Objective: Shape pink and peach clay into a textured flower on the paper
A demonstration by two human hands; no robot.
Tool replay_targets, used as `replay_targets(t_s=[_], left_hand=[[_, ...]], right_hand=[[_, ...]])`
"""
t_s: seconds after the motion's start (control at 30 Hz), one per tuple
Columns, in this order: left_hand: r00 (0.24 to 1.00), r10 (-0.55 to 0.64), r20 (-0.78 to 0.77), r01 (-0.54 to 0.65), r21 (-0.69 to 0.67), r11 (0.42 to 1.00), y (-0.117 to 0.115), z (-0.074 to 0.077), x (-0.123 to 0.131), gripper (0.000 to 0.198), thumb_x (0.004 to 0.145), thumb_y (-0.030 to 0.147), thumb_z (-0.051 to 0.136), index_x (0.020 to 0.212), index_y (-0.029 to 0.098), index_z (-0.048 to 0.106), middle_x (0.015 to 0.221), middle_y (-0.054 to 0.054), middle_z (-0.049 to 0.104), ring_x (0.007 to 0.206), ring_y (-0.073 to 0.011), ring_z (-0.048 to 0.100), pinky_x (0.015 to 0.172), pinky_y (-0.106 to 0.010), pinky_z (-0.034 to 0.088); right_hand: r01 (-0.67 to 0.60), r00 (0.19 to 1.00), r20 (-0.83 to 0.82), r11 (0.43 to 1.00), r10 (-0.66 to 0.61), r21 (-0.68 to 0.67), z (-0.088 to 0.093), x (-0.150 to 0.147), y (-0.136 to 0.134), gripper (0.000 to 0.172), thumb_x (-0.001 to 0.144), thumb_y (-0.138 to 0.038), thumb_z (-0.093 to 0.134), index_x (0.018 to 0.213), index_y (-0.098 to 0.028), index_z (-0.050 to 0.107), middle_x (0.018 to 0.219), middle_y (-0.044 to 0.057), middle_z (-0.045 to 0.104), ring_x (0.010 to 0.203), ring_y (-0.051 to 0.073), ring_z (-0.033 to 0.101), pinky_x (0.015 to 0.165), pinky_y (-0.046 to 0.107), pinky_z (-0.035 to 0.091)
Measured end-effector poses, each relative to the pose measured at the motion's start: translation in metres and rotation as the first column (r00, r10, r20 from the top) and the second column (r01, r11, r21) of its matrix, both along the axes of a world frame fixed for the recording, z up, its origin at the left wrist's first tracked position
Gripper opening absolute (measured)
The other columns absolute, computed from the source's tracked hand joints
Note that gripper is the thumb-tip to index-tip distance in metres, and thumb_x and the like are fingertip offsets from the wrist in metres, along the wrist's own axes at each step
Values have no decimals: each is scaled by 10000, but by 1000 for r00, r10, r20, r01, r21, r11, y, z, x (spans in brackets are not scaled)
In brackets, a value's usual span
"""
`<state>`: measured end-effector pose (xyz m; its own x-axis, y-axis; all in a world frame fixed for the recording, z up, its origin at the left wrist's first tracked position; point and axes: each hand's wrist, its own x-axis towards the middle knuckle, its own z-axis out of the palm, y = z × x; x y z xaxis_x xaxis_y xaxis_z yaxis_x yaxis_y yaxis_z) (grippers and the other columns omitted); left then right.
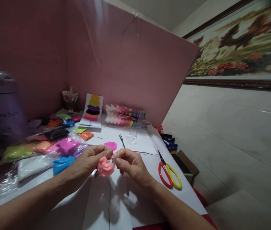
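My left hand is closed on a soft, lumpy piece of coral-pink modelling clay, thumb on top and fingers beneath. My right hand pinches at the right edge of the same clay, thumb and forefinger together. Between the fingertips shows a bit of pink and something clear and whitish, too small to make out. Just beyond the hands, a flat magenta clay patch lies on white paper. A small fork rests on the paper to its right.
Scissors with one red and one yellow handle lie at the right. Several bagged clay packs crowd the left. Behind stand a card with coloured clay bands and wrapped clay packs. A purple container stands far left.
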<state>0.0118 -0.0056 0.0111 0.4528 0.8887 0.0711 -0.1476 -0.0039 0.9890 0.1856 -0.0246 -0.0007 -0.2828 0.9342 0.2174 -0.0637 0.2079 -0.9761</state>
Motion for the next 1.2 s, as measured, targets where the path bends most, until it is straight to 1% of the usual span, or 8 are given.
replay_targets(t_s=[0.2, 0.33, 0.43, 0.6, 0.77, 0.87, 1.03, 1.2], left_hand=[[989, -147, 16, 148, -118, 982, -4, 3, 1, 358, 787, 467, 653, 616, 175, 537, 571, 29, 466, 527, -105, 392, 482, -222, 309], [994, -111, 18, 112, -123, 986, -4, 6, 2, 385, 779, 490, 656, 597, 174, 534, 559, 32, 462, 527, -106, 372, 490, -229, 285], [994, -95, 59, 101, -106, 989, -2, 4, 2, 393, 774, 497, 668, 602, 164, 550, 573, 27, 485, 539, -105, 388, 509, -231, 286], [998, -9, 59, 18, -158, 987, 4, -1, 2, 430, 677, 511, 758, 574, 155, 540, 530, 45, 469, 494, -84, 363, 483, -212, 258], [1000, 30, -2, -30, -169, 985, 7, 1, 3, 433, 625, 516, 784, 565, 160, 544, 504, 39, 496, 466, -90, 398, 473, -214, 281], [997, 62, -55, -70, -155, 985, 7, 3, 3, 431, 627, 536, 773, 582, 159, 569, 510, 41, 499, 473, -91, 395, 476, -215, 281], [998, 41, -45, -48, -174, 984, 6, 1, 2, 449, 655, 544, 754, 583, 157, 537, 547, 50, 457, 519, -89, 366, 498, -213, 264], [999, 39, -1, -37, -270, 962, 1, 6, 6, 455, 619, 536, 775, 583, 154, 531, 557, 44, 444, 530, -90, 341, 508, -220, 256]], right_hand=[[167, 980, 87, 978, -178, 126, -4, -5, -3, 204, 809, -363, 625, 754, -168, 610, 726, 10, 579, 608, 111, 465, 569, 239, 374], [69, 994, -73, 990, -79, -121, 2, -8, -4, 170, 744, -332, 637, 725, -170, 588, 563, -52, 439, 483, 73, 316, 455, 203, 239], [-65, 962, -271, 939, -30, -337, 8, -10, -4, 167, 681, -308, 646, 697, -158, 575, 545, -53, 431, 448, 53, 261, 429, 193, 150], [-104, 948, -317, 922, -22, -373, 10, -9, -2, 195, 629, -277, 698, 673, -157, 550, 556, -39, 489, 452, 50, 340, 415, 175, 160], [76, 975, -192, 978, -114, -193, 3, -9, -1, 199, 687, -295, 716, 751, -168, 577, 594, -49, 515, 433, 63, 403, 390, 188, 301], [249, 969, -2, 968, -249, 23, 2, -12, -8, 116, 788, -272, 644, 796, -163, 607, 670, -11, 578, 525, 94, 485, 464, 216, 402], [269, 831, 242, 742, -501, 614, 5, -12, -16, 111, 849, -123, 543, 848, -131, 654, 712, 42, 625, 630, 135, 556, 606, 275, 468], [119, 773, 263, 540, -578, 833, 7, -9, -16, 152, 870, -61, 519, 968, -92, 630, 833, 116, 685, 764, 185, 624, 690, 310, 512]])
